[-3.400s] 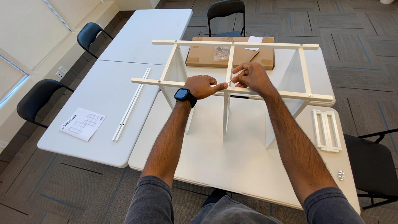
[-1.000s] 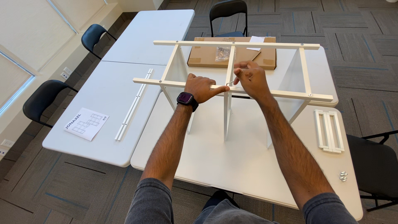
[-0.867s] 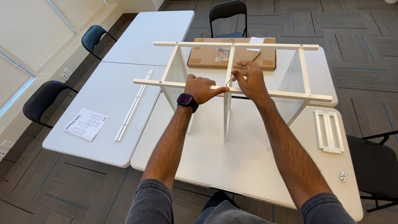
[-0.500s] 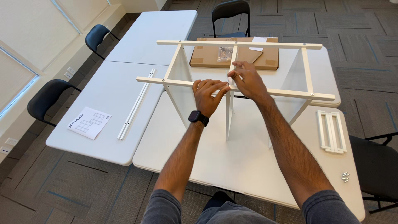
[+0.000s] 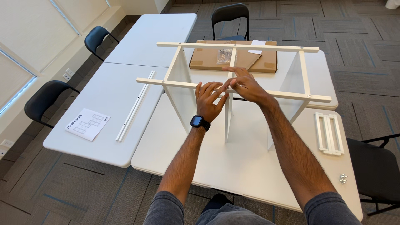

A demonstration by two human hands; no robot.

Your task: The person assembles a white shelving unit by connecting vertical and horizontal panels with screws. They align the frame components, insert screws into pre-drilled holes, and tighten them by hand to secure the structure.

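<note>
A white furniture frame stands on the white table (image 5: 233,166): three upright panels joined on top by a front rail (image 5: 166,83) and a back rail (image 5: 266,47). My left hand (image 5: 209,100), with a black watch on its wrist, lies with spread fingers against the front rail just left of the middle panel (image 5: 228,123). My right hand (image 5: 245,84) is on the same rail where it meets the middle panel, thumb and fingertips touching the left hand's fingertips. Whether it pinches something small is hidden.
A flat cardboard box (image 5: 258,62) with a small hardware bag (image 5: 225,54) lies behind the frame. Two long white rails (image 5: 135,106) and an instruction sheet (image 5: 87,123) lie on the left table. White slats (image 5: 329,133) and small fasteners (image 5: 342,178) lie at right. Black chairs (image 5: 43,100) surround the tables.
My left hand has let go of the front rail and slid right, its fingers now spread against it. My right hand stayed at the middle joint. The view shifted slightly.
</note>
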